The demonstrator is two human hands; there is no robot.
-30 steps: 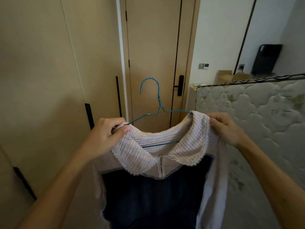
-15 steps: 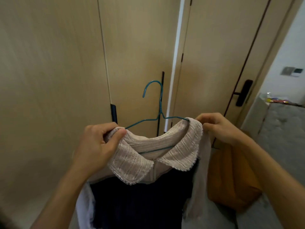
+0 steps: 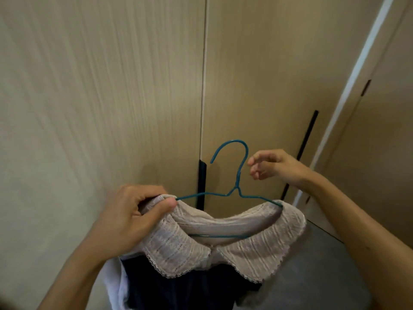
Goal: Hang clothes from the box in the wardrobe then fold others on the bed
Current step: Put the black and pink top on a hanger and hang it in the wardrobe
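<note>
A dark navy dress with a pale lace collar (image 3: 223,249) hangs on a blue wire hanger (image 3: 237,173), held up before the shut beige wardrobe doors (image 3: 100,97). My left hand (image 3: 131,215) grips the collar and the hanger's left shoulder, thumb pressed on the lace. My right hand (image 3: 272,165) is off the garment, just right of the hanger's hook, with fingers loosely curled and nothing in them. The dress's lower part runs out of view at the bottom.
A black vertical handle (image 3: 202,184) sits at the seam between two wardrobe doors, behind the hanger. A second black handle (image 3: 304,151) is further right, beside a white strip (image 3: 348,104). Grey floor (image 3: 324,265) shows at the lower right.
My right hand has let go of the collar's right end and risen beside the hanger's hook. The view has swung left, onto the wardrobe doors; the mattress and orange thing have gone from sight.
</note>
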